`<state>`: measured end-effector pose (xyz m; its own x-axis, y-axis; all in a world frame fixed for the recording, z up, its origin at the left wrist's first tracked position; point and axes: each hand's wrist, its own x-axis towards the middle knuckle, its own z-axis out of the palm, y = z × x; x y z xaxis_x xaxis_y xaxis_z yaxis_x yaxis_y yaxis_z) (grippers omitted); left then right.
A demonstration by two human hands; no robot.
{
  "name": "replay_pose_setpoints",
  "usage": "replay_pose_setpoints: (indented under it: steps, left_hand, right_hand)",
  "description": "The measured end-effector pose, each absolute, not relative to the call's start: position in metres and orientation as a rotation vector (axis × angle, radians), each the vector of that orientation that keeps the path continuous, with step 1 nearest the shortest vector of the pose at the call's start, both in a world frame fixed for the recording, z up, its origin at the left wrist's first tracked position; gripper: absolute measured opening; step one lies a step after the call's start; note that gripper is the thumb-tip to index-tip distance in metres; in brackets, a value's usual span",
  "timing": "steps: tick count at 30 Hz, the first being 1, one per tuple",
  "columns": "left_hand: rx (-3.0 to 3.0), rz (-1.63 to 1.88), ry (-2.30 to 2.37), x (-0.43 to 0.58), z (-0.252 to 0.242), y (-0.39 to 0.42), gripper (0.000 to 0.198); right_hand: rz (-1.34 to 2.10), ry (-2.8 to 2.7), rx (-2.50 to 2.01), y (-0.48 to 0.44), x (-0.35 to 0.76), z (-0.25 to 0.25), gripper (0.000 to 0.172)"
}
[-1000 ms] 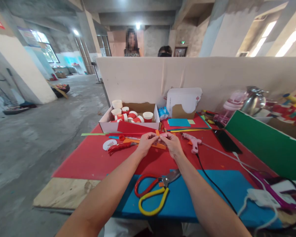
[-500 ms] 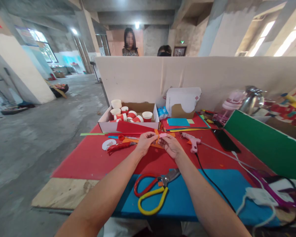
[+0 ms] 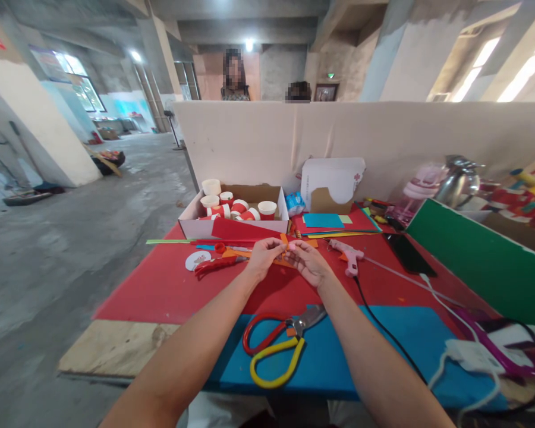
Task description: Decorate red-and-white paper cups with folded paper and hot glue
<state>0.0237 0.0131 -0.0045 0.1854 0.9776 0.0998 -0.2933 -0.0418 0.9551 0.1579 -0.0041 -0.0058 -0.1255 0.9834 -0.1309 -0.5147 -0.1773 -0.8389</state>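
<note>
- Red-and-yellow-handled scissors (image 3: 299, 328) on blue sheet (image 3: 383, 330).
- Left hand (image 3: 266, 257) pinches orange strip (image 3: 284, 239); right hand (image 3: 312, 261) fingertips grip pink piece (image 3: 292, 245) just beside it, above red sheet (image 3: 147, 291).
- Pink glue gun (image 3: 351, 257) right of right hand.
- Paper cups (image 3: 266, 211) in open box (image 3: 189, 229) beyond.

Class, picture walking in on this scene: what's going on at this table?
A person works with both bare hands close together over the table. The left hand pinches a small orange strip, and the right hand holds a small pink piece right beside it. Scissors lie nearer the person on a blue sheet. A pink glue gun lies to the right, and a box of cups stands beyond the hands.
</note>
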Motion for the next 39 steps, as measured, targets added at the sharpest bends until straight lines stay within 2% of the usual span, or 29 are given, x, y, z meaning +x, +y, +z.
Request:
replay_pose_setpoints:
  steps: [12, 21, 31, 36, 39]
  left_hand:
    - [1.147, 1.216, 0.845, 0.0234, -0.0022, 0.0116, 0.024]
    - [1.084, 1.181, 0.851, 0.0228, -0.0102, 0.0166, 0.022]
    - [0.957, 1.126, 0.75, 0.0238, -0.0069, 0.013, 0.041]
    - [1.052, 1.129, 0.787, 0.0261, -0.0049, 0.0093, 0.038]
    - [1.091, 1.167, 0.836, 0.0256, -0.0066, 0.0105, 0.035]
  right_hand:
    - [1.509, -0.842, -0.918, -0.0044, 0.1572, -0.0054, 0.032]
    - [1.321, -0.916, -1.026, -0.0013, 0.1521, -0.0096, 0.032]
    - [0.953, -1.153, -1.129, -0.0011, 0.1502, -0.0067, 0.026]
    - [0.918, -1.137, -1.172, 0.0005, 0.1503, -0.0107, 0.028]
    - [1.01, -1.152, -1.137, 0.0012, 0.1513, -0.0116, 0.028]
